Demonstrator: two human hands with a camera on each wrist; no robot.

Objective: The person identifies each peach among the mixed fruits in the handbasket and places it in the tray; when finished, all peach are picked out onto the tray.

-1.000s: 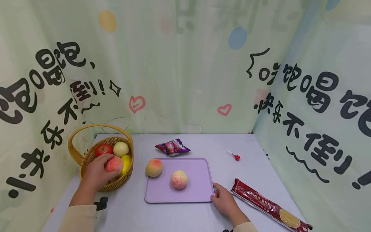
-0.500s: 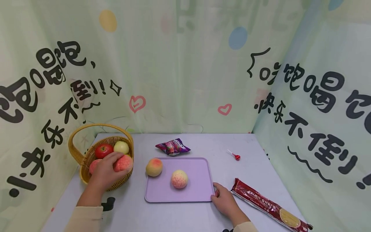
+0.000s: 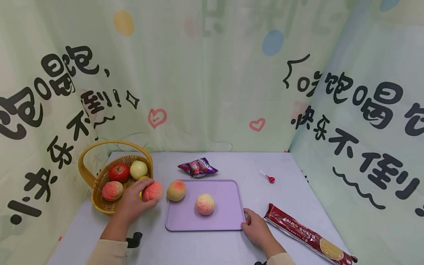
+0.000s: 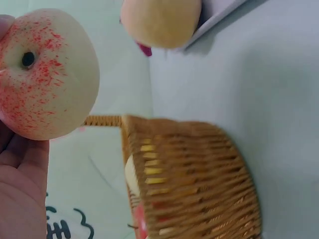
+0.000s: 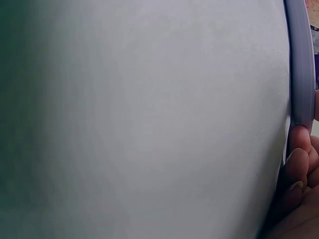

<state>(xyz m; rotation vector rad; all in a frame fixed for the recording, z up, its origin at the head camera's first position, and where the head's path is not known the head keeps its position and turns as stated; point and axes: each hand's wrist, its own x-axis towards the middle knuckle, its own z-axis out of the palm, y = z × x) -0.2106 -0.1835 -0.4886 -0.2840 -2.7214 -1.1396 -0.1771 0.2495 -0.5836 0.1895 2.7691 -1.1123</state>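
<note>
A pink-and-cream peach [image 3: 153,191] is gripped in my left hand [image 3: 133,200], just right of the wicker basket [image 3: 99,200]. In the left wrist view, the same peach [image 4: 55,79] shows its dark stem hollow, raised above the basket's woven side [image 4: 194,174]. My right hand [image 3: 255,229] holds the lilac tray [image 3: 228,209] at its front right corner. Fingers [image 5: 298,164] meet the tray rim [image 5: 301,64] in the right wrist view. One speckled peach [image 3: 205,204] lies on the tray. A yellow-orange peach [image 3: 176,190] sits over its left edge.
Inside the basket are a red apple [image 3: 119,172], a pale round fruit [image 3: 138,169], another peach [image 3: 112,190] and something yellow, mostly hidden. Behind the tray lies a purple snack bag [image 3: 197,168]. A red lollipop [image 3: 271,179] and a spaghetti pack [image 3: 308,235] are at the right.
My left hand has carried the peach rightward, from over the basket to beyond its right rim. The peach left in the basket has come into view. My right hand stays at the tray corner.
</note>
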